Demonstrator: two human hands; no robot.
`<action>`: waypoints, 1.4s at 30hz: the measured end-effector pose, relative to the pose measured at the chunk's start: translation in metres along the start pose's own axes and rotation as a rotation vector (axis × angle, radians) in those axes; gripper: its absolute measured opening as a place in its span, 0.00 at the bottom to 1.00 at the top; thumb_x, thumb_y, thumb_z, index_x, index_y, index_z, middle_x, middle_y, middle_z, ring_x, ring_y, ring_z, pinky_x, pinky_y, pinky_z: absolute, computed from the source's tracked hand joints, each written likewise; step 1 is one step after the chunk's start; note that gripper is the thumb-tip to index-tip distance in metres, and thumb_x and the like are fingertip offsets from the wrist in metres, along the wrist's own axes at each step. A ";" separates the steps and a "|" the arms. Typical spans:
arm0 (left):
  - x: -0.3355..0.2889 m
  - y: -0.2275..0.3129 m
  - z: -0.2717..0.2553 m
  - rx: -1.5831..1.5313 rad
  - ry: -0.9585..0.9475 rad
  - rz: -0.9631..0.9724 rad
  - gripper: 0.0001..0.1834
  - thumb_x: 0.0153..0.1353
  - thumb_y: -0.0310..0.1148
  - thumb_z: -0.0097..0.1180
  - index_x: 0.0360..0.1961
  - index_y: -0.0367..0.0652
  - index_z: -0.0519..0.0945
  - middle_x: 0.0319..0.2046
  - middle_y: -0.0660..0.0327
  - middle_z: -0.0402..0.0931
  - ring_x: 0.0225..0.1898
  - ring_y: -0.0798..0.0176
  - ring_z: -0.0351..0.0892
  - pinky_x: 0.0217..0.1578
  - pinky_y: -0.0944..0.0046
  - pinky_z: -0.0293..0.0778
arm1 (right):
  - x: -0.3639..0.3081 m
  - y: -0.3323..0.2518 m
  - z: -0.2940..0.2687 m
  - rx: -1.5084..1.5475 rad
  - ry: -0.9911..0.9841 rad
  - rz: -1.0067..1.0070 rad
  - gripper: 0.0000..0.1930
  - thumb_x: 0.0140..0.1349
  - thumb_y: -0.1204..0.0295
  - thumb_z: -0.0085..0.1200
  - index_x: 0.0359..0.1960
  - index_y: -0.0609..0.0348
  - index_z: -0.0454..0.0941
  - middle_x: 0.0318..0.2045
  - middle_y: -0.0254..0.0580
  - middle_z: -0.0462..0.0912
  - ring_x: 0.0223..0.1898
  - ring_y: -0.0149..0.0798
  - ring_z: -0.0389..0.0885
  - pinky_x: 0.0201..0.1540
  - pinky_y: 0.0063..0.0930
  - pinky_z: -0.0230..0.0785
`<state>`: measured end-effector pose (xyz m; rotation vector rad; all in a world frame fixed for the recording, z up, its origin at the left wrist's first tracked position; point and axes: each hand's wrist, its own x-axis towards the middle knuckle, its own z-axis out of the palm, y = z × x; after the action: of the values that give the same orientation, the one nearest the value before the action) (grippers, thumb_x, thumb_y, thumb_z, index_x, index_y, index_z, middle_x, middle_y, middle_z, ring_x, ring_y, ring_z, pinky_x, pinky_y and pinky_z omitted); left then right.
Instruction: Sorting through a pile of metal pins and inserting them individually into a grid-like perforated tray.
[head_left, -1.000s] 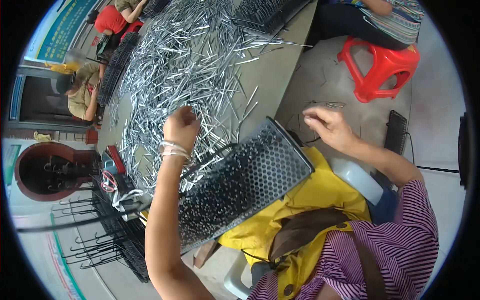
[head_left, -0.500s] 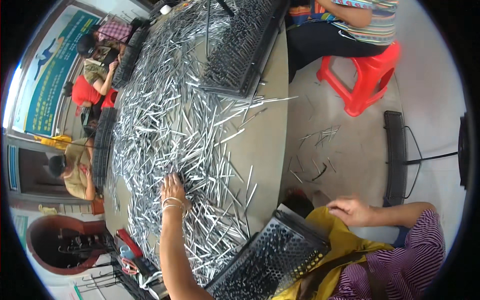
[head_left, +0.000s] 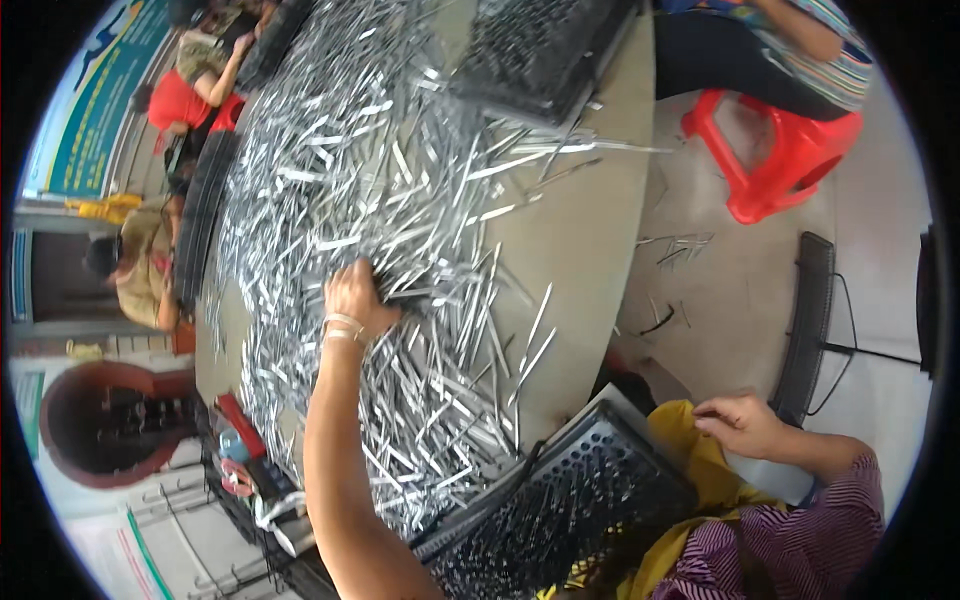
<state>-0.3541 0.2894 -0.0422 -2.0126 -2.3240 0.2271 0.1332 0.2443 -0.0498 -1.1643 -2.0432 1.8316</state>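
My left hand (head_left: 356,298), with bangles at the wrist, reaches into a wide heap of thin silvery metal strips (head_left: 440,400) on the table. Its fingers curl down among the strips, and some strips show between thumb and fingers. My right hand (head_left: 742,424) hovers over the yellow cloth (head_left: 680,425) on my lap with its fingers curled together; what they hold, if anything, is hidden. Between my arms a black perforated rack (head_left: 640,455) leans at the table's edge, with many dark pins or strips standing in its holes.
Another black rack (head_left: 585,55) full of strips stands at the far right of the table (head_left: 570,250). A person sits beside it on a red stool (head_left: 770,160). More people work along the left side. Loose strips lie on the floor (head_left: 740,300), near a black stand (head_left: 805,330).
My view has shifted, so the table and racks appear moved. My left hand has gone farther into the heap, its fingers now more curled. My right hand stays over the yellow cloth.
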 end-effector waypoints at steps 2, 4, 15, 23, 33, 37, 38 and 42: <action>-0.008 0.001 0.003 0.051 0.065 0.114 0.37 0.19 0.45 0.70 0.34 0.41 0.68 0.30 0.52 0.72 0.39 0.48 0.70 0.42 0.53 0.63 | 0.000 0.003 0.002 0.016 -0.044 0.059 0.07 0.53 0.76 0.52 0.33 0.67 0.74 0.24 0.44 0.77 0.25 0.34 0.77 0.27 0.23 0.68; -0.016 0.009 -0.006 0.081 -0.002 0.136 0.33 0.24 0.39 0.66 0.36 0.40 0.68 0.34 0.51 0.73 0.45 0.47 0.67 0.48 0.52 0.59 | -0.001 0.010 0.004 0.109 0.046 0.056 0.07 0.53 0.78 0.52 0.33 0.68 0.73 0.23 0.42 0.77 0.24 0.29 0.76 0.26 0.20 0.67; -0.010 0.013 -0.006 -0.068 -0.149 0.168 0.40 0.34 0.33 0.61 0.52 0.40 0.58 0.47 0.45 0.65 0.55 0.46 0.59 0.57 0.53 0.51 | 0.008 -0.001 0.004 0.150 -0.016 0.121 0.06 0.54 0.79 0.50 0.32 0.71 0.73 0.22 0.41 0.77 0.23 0.27 0.75 0.25 0.18 0.67; -0.004 0.016 0.009 -0.066 0.104 0.319 0.31 0.26 0.27 0.63 0.37 0.39 0.64 0.29 0.50 0.70 0.37 0.46 0.70 0.48 0.52 0.61 | 0.002 0.007 0.003 0.122 -0.092 0.197 0.07 0.53 0.78 0.51 0.33 0.70 0.74 0.23 0.39 0.77 0.25 0.26 0.76 0.28 0.18 0.69; -0.023 0.037 -0.016 0.014 0.010 0.186 0.28 0.31 0.31 0.64 0.35 0.40 0.63 0.26 0.51 0.71 0.32 0.48 0.72 0.36 0.54 0.68 | 0.004 -0.001 0.004 -0.033 -0.134 -0.002 0.08 0.49 0.76 0.54 0.30 0.69 0.73 0.21 0.49 0.75 0.23 0.42 0.75 0.25 0.29 0.65; -0.022 0.047 -0.042 -0.156 0.169 -0.163 0.29 0.34 0.32 0.63 0.39 0.42 0.63 0.28 0.51 0.74 0.26 0.48 0.75 0.28 0.55 0.72 | 0.008 0.000 0.004 -0.190 -0.250 -0.225 0.09 0.46 0.76 0.55 0.28 0.68 0.73 0.23 0.51 0.74 0.27 0.51 0.73 0.29 0.37 0.65; -0.022 0.044 -0.049 -0.192 0.236 -0.230 0.30 0.33 0.32 0.62 0.40 0.42 0.63 0.28 0.51 0.74 0.26 0.49 0.75 0.28 0.56 0.72 | 0.008 0.001 0.004 -0.194 -0.258 -0.249 0.09 0.45 0.76 0.56 0.28 0.68 0.72 0.23 0.51 0.74 0.27 0.52 0.73 0.30 0.39 0.65; -0.029 0.023 -0.083 -0.338 0.552 -0.291 0.28 0.31 0.30 0.60 0.39 0.42 0.68 0.20 0.56 0.74 0.20 0.55 0.75 0.26 0.58 0.72 | 0.006 -0.004 0.003 -0.192 -0.307 -0.293 0.07 0.46 0.77 0.54 0.26 0.67 0.71 0.23 0.50 0.73 0.27 0.52 0.73 0.27 0.39 0.63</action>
<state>-0.3159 0.2698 0.0379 -1.5344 -2.3306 -0.6853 0.1256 0.2462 -0.0497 -0.5992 -2.4471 1.7881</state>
